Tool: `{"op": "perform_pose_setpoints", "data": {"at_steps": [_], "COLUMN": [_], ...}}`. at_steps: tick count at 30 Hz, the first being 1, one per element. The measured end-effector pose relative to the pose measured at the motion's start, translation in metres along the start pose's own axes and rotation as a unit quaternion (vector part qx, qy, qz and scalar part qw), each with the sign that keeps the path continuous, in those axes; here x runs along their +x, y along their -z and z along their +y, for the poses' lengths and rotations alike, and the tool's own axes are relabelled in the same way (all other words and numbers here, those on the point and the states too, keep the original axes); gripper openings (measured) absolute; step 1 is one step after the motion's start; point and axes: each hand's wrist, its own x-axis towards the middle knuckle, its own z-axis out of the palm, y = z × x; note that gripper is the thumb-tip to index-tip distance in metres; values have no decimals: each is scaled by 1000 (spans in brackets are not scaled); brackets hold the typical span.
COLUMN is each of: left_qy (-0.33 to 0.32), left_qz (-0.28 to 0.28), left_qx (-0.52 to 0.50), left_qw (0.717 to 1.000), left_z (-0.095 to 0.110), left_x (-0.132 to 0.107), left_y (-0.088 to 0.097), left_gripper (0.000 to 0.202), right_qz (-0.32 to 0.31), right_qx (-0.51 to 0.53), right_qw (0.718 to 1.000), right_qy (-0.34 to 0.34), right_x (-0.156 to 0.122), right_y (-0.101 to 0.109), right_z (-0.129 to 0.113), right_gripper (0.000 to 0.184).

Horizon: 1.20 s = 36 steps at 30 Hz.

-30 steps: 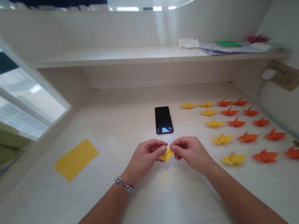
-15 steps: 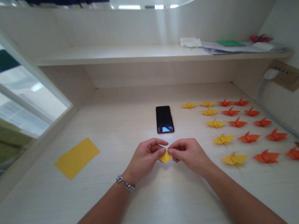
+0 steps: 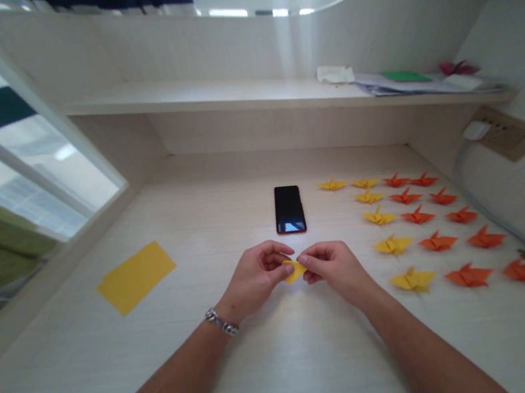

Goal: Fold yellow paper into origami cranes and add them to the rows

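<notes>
Your left hand (image 3: 255, 276) grasps the small folded yellow paper piece (image 3: 296, 272), thumb laid over its left side; your right hand (image 3: 334, 266) pinches its right corner. The piece sits between your fingertips, nearer you than the black rectangular phone (image 3: 288, 209); whether it touches the pale wood-grain desk (image 3: 283, 369) is unclear. For a crisp fold, anchor with the left thumb, align edges before pressing, and spare your right forearm the pointed yellow paper birds (image 3: 411, 280) beside it.
</notes>
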Motion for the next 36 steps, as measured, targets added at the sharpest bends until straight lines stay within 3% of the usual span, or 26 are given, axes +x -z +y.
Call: {"op": "perform_pose_setpoints", "data": {"at_steps": [12, 21, 27, 33, 36], "left_qy": [15, -16, -40, 0, 26], "left_qz": [-6, 12, 52, 12, -10], "left_qx": [2, 4, 11, 39, 58], "left_qw": [1000, 1000, 998, 999, 998], "left_z": [0, 3, 2, 6, 10], "left_x": [0, 0, -1, -1, -2], "left_y": [-1, -5, -6, -8, -9], "left_gripper": [27, 23, 20, 23, 24], "right_qz": [-1, 32, 33, 41, 29], "right_qx": [-91, -190, -134, -121, -81], "right_qw": [994, 969, 982, 981, 987], "right_qy": [54, 151, 127, 146, 138], "right_x": [0, -6, -4, -5, -4], "right_y": [-1, -2, -1, -1, 0], "right_z": [2, 1, 1, 2, 1], "right_gripper": [18, 15, 18, 12, 18]}}
